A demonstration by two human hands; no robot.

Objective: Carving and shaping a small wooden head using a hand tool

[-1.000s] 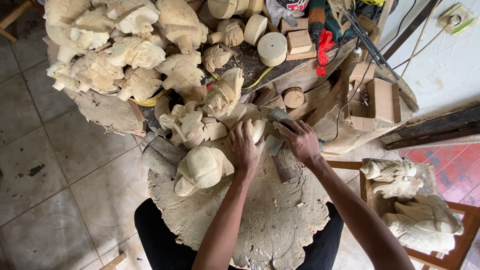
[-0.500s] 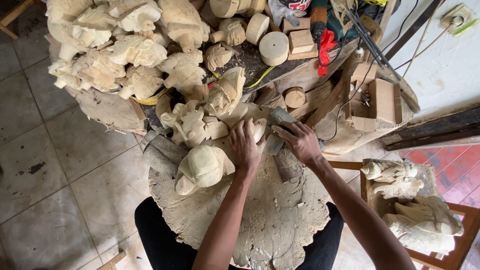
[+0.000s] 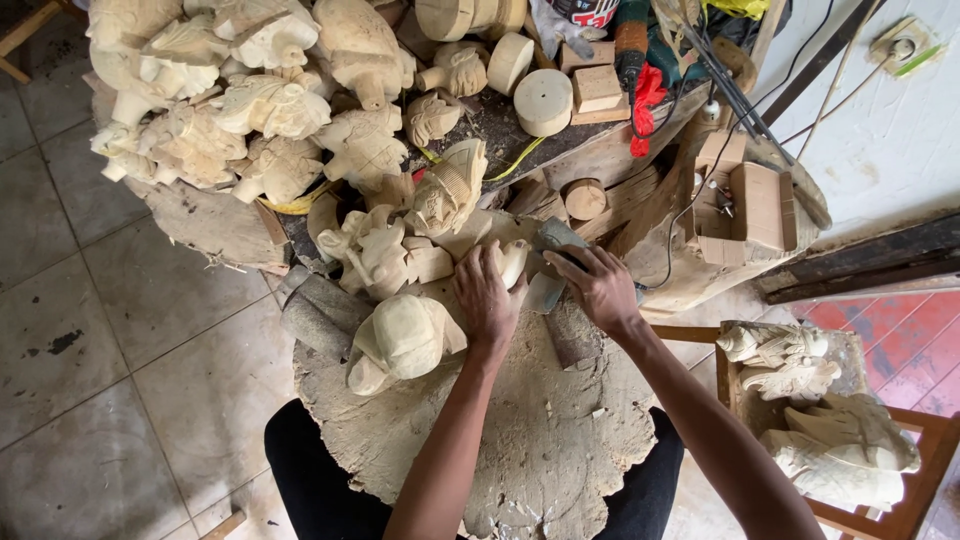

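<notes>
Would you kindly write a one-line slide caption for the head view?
Left hand steadies a pale carved wooden piece on a rough round wooden slab while the right hand presses a grey tool against it.

Pale unfinished wood carving (image 3: 512, 262), small and rounded, lying on the dusty work slab (image 3: 540, 440); grey flat tool (image 3: 552, 262) (its blade partly hidden) rests against the carving's right side.
</notes>
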